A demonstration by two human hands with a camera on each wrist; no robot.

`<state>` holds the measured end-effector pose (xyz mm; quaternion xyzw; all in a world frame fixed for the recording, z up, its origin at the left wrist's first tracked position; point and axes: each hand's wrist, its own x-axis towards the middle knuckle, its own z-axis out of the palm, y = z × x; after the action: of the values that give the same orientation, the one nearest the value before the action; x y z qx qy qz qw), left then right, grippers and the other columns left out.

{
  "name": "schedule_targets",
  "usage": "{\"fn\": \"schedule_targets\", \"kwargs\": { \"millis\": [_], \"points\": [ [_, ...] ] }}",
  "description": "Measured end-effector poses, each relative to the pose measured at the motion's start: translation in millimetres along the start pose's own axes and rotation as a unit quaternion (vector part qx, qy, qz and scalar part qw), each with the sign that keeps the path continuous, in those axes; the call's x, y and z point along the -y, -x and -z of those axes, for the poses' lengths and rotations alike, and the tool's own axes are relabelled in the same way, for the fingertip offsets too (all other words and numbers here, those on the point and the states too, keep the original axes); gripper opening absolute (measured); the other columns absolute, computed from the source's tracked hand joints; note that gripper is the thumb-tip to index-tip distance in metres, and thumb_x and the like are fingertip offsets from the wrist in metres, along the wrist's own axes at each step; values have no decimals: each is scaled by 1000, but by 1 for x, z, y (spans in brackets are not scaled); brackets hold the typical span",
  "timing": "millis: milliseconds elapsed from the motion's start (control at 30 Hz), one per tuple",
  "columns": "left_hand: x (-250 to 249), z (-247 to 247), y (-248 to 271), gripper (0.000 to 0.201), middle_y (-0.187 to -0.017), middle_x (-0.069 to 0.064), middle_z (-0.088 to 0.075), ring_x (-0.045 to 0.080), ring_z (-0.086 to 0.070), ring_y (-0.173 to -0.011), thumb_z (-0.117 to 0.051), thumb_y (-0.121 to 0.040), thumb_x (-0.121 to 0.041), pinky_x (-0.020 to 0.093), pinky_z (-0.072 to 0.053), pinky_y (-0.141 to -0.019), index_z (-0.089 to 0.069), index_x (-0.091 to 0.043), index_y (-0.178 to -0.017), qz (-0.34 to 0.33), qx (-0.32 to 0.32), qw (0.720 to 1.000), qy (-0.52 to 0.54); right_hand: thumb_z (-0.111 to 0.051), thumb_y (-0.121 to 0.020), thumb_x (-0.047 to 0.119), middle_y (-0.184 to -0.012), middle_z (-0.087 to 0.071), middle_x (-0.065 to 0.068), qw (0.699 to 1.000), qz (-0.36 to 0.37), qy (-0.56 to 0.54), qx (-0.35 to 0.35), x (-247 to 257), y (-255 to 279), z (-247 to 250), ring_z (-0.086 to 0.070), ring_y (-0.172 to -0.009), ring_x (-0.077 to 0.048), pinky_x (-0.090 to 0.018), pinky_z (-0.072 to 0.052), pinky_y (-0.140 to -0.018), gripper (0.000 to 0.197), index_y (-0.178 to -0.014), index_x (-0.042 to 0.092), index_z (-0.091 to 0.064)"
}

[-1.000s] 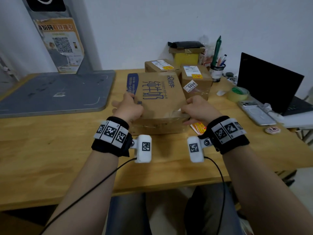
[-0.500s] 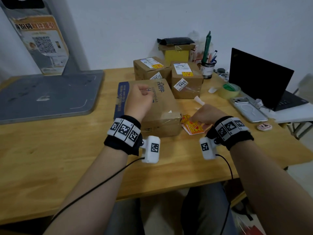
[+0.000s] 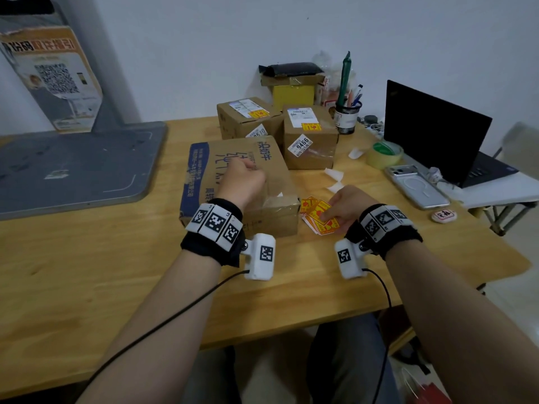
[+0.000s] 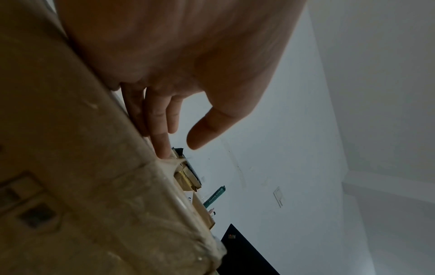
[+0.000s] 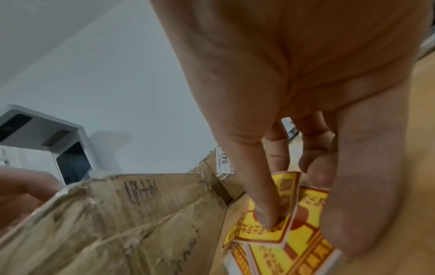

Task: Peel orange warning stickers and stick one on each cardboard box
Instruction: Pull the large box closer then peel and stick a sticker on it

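Pinching the top of the sticker stack under its fingertips, right hand grips thin, floppy sheets; best lifted by a corner. Left hand loosely curled, empty, on the box.

Large cardboard box: brown, blue printed band on its left side, dark lettering on top, clear tape over the near end. It lies flat near the middle of the table; no orange sticker is visible on its top.

Two smaller cardboard boxes stand behind it toward the table's far edge, just beside one another: the left box and the right box. Each carries a white shipping label and an orange-yellow sticker on top.

Sticker stack: orange-yellow warning stickers with red print, fanned loosely on the table just right of the large box's near right corner.
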<state>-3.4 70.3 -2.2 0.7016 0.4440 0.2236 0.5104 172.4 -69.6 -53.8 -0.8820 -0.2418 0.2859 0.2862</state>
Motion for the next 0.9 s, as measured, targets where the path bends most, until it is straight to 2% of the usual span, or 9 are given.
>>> {"fn": "schedule_targets", "kwargs": {
  "millis": [67, 133, 200, 300, 533, 633, 733, 800, 900],
  "points": [
    [-1, 0, 1, 35, -118, 1, -55, 24, -53, -113, -62, -85, -22, 45, -47, -101, -50, -25, -118, 0, 3, 1000, 5, -85, -80, 15, -90, -76, -21, 999, 7, -35, -14, -1, 1, 2, -75, -85, -37, -54, -60, -87, 32, -100, -4, -68],
    [-2, 2, 2, 39, -120, 1, -55, 25, -54, -114, -63, -83, -23, 47, -48, -100, -49, -25, -120, 0, 7, 1000, 13, -80, -86, 18, -80, -67, -14, 997, 25, -56, -41, 3, 2, 6, -65, -68, -28, -44, -60, -68, 20, -93, 5, -66],
    [-3, 4, 3, 45, -122, 3, -56, 27, -55, -114, -65, -82, -24, 48, -50, -98, -47, -25, -123, 5, 18, 999, 31, -79, -86, 20, -72, -56, -7, 991, 61, -96, -68, 12, 6, 10, -50, -57, -19, -31, -46, -48, 17, -87, 12, -64],
    [-8, 8, 0, 48, -125, 3, -57, 24, -56, -115, -66, -86, -21, 46, -48, -101, -47, -22, -130, -5, 38, 998, 52, -80, -86, 24, -60, -51, -4, 975, 131, -159, -84, 37, 14, 18, -43, -45, -14, -23, -39, -39, 21, -86, 9, -66],
    [-20, 28, -12, 13, -108, -2, -73, 17, -65, -107, -66, -89, -31, 38, -52, -94, -74, -29, -99, -103, 48, 992, 63, -75, -92, 27, -77, -65, -13, 945, 239, -220, -23, 94, 28, 18, -52, -46, -9, -26, -45, -41, 32, -95, -5, -72],
    [-17, 31, -16, 18, -102, -4, -76, 14, -70, -97, -65, -93, -33, 28, -50, -74, -76, -25, -104, -112, 48, 990, 73, -72, -94, 26, -61, -65, 1, 944, 256, -210, 19, 105, 31, 12, -52, -47, -9, -24, -45, -42, 27, -97, -1, -76],
    [-15, 36, -21, 12, -97, -4, -78, 14, -75, -90, -67, -92, -32, 34, -53, -72, -77, -26, -93, -106, 46, 989, 95, -68, -97, 23, -48, -61, 14, 941, 266, -202, 49, 112, 32, 7, -51, -49, -10, -23, -43, -43, 19, -98, 6, -76],
    [-16, 41, -24, 9, -95, -3, -78, 14, -75, -87, -69, -91, -29, 36, -55, -73, -77, -25, -89, -110, 28, 987, 113, -68, -97, 23, -55, -66, 12, 938, 268, -214, 48, 115, 29, 6, -51, -50, -11, -25, -43, -45, 18, -99, 7, -77],
    [-20, 48, -29, 10, -90, -2, -77, 11, -72, -73, -68, -92, -24, 30, -52, -66, -74, -23, -84, -118, -7, 984, 135, -71, -95, 25, -81, -75, -4, 928, 267, -256, 42, 119, 21, 4, -51, -51, -14, -26, -43, -47, 22, -98, 4, -77]
  ]
}}
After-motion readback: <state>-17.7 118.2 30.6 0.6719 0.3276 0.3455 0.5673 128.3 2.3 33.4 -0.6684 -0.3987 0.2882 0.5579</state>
